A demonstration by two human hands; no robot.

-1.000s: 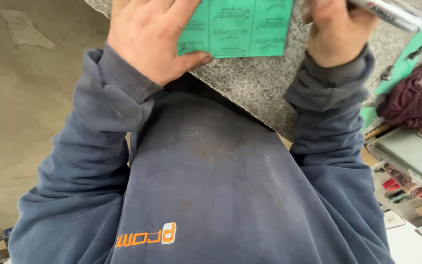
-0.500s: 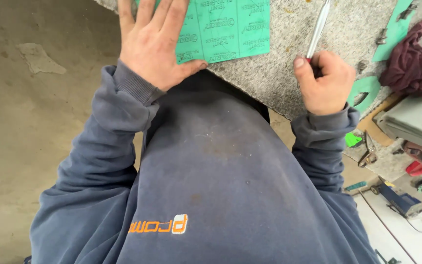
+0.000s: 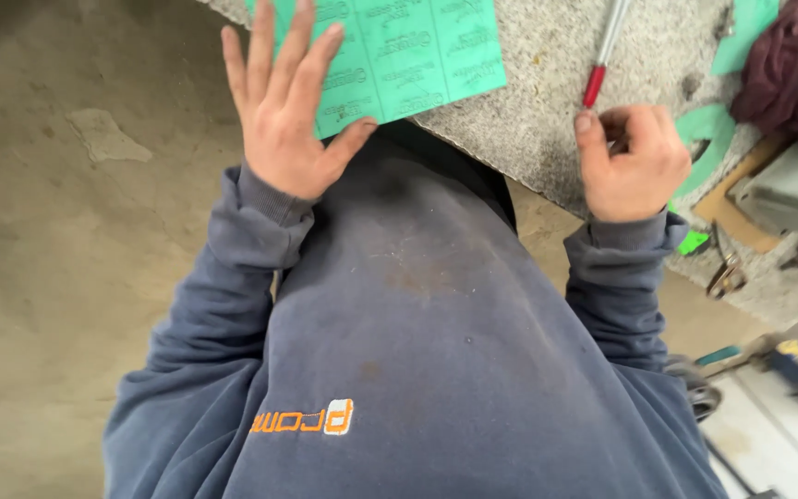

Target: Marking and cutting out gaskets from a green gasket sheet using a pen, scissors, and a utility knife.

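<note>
Left hand (image 3: 286, 111): flat and spread, grasping nothing; the fingers press on the near left corner of the green gasket sheet (image 3: 399, 55).
Right hand (image 3: 633, 162): curled loosely, closed around nothing visible; the thumb is just beside the red end of the marker pen (image 3: 604, 51).
Marker pen: released, lying on the grey speckled worktop (image 3: 528, 120); its long axis runs away from the person, slightly to the right, red end nearest.
Gasket sheet: flat on the worktop, its near corner over the edge.
Right of the hand: green offcuts (image 3: 708, 125) and a dark red rag (image 3: 787, 79).
</note>
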